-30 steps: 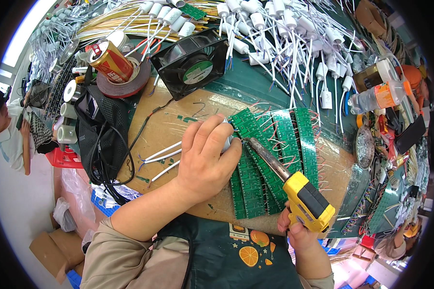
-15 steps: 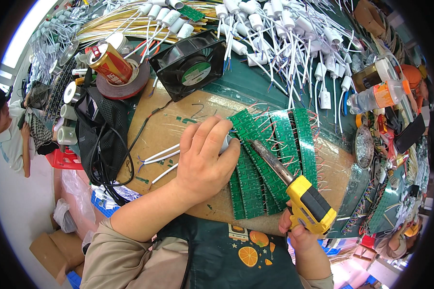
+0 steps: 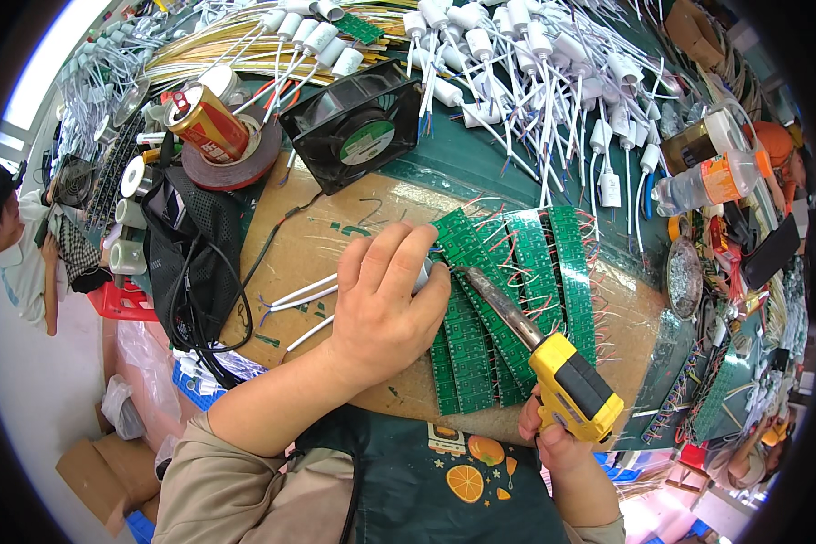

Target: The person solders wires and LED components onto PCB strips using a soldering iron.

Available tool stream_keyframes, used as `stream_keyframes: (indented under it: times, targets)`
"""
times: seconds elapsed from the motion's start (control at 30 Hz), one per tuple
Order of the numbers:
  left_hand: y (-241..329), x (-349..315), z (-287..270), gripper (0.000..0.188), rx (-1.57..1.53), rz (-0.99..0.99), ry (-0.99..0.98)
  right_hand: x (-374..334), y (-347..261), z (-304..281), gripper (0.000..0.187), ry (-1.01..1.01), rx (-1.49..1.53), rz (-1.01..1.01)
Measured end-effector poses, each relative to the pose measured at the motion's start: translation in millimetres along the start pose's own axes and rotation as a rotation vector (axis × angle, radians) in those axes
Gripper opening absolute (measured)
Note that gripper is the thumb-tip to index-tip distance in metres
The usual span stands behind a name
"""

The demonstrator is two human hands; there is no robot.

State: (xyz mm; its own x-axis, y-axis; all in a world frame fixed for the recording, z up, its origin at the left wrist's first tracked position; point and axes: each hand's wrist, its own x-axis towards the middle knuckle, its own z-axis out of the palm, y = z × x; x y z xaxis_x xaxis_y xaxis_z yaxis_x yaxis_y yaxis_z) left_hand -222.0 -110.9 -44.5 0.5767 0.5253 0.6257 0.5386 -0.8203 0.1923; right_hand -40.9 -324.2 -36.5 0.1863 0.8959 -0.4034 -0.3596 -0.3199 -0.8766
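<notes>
My left hand point(image 3: 385, 304) is closed around a white cylindrical housing point(image 3: 423, 275), mostly covered by my fingers; its wire ends reach the edge of a green circuit board strip point(image 3: 480, 286). In my right hand point(image 3: 553, 435) is a yellow and black soldering gun point(image 3: 578, 385), gripped low by its handle. The dark metal tip points up and left, close to my left fingertips at the strip's edge; whether it touches is hard to tell. Several more green strips lie fanned beneath and beside it, with thin red and white wires. White cables point(image 3: 304, 295) stick out left of my left hand.
A black fan point(image 3: 354, 127) stands beyond my left hand on the brown board point(image 3: 286, 236). Left of it, a red and gold can point(image 3: 210, 125) sits on a tape roll. White wired housings point(image 3: 535, 54) are heaped at the back. A plastic bottle point(image 3: 712, 186) lies right.
The soldering gun and my right hand have shifted slightly left, bringing the tip nearer my left fingertips. My left hand has stayed almost in place, still gripping the white housing.
</notes>
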Motion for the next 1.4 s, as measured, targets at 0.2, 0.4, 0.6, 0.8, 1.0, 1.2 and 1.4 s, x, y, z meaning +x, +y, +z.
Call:
stream_keyframes:
  times: [0.2,0.4,0.6,0.8,1.0,1.2,1.4]
  targets:
    - [-1,0,-2,0.019,0.004,0.005,-0.001,-1,6,-5,0.07,0.011,-0.082,-0.004]
    - [0,1,-2,0.02,0.003,-0.001,-0.012,0,-3,4,0.076,0.0,-0.011,0.0]
    - [1,2,-2,0.02,-0.002,0.007,-0.005,-5,-2,1,0.084,-0.011,0.14,-0.123]
    - [2,3,-3,0.02,-0.021,0.003,0.005,-9,7,-15,0.082,0.12,0.157,-0.363]
    - [6,7,-7,0.019,0.002,0.016,-0.02,-13,24,-35,0.082,0.274,0.17,-0.525]
    - [10,14,-15,0.019,0.014,0.028,-0.072,-12,30,-41,0.079,0.329,0.212,-0.568]
    - [6,53,-22,0.023,-0.149,0.128,-0.18,-13,28,-41,0.078,0.291,0.243,-0.562]
